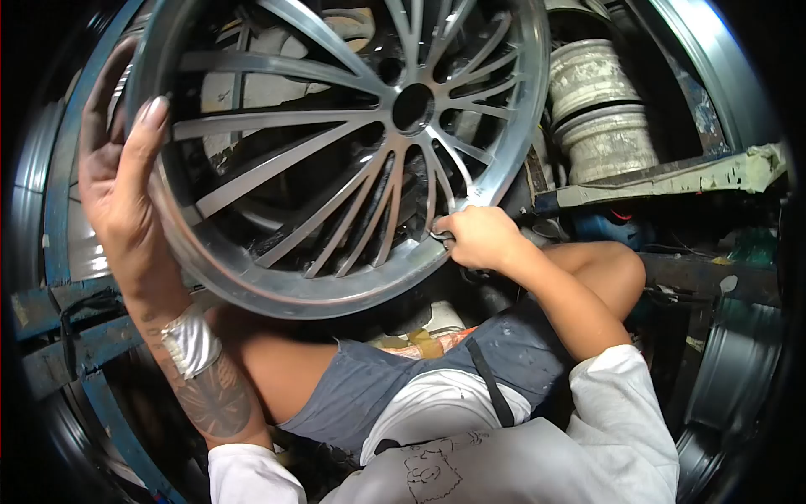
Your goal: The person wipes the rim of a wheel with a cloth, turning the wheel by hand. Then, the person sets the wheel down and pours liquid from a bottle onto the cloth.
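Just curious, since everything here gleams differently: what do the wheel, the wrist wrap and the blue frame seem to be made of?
Wheel: metal, probably aluminium alloy, smooth and semi-glossy; its grey spokes catch bright highlights.
Wrap: silvery and creased, perhaps tape or coated fabric; I can't tell which.
Frame: likely steel, with worn blue paint; dark scuffs show on the bars.

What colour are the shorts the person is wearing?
The shorts are dark blue-grey, showing best in the head view.
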Available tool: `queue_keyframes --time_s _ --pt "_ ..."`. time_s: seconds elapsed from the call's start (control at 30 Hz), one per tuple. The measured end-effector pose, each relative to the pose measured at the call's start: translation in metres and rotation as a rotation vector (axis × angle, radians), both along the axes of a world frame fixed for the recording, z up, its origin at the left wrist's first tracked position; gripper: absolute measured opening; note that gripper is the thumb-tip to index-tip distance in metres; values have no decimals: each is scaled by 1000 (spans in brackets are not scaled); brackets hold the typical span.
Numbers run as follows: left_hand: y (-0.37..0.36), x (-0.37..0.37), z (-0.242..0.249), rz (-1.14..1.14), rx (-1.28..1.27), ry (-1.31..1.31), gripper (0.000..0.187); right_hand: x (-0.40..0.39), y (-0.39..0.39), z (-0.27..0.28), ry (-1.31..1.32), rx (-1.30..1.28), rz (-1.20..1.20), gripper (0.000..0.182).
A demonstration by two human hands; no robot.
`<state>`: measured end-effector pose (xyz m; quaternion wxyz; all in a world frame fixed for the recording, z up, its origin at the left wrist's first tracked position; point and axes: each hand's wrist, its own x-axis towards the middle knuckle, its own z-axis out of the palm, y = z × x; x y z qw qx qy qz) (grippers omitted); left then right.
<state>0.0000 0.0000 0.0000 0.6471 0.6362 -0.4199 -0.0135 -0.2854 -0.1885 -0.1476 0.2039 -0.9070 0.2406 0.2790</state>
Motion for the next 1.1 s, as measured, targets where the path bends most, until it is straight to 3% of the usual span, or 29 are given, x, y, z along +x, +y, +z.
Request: queue_keyframes --time_s 0.07,0.1,0.17,0.23,0.3,0.37,0.57,0.7,1.1 --pt "10 6 -6 -13 -1 135 54 -4 2 2 -10 -50 -57 39" --pt "4 -3 17 14 88 -34 52 4 -4 -16 -103 -4 -59 39" --pt "17 8 7 -4 133 99 49 -9 -16 -14 -87 34 -58 39" --pt "36 30 -9 42 127 -86 33 -15 -16 -9 -86 26 -37 39" --pt "34 25 -7 54 115 19 33 -22 -17 -15 -170 85 -61 38" --pt "38 40 -8 -22 105 117 49 -23 -14 -15 -168 113 -38 38" --pt "47 80 -24 38 112 61 56 -15 -1 -15 -217 109 27 34" --pt "33 72 -22 263 171 -237 51 -10 -4 -11 -197 127 -7 33" --pt "9 25 -10 275 73 -160 44 -1 -4 1 -122 132 -109 39"
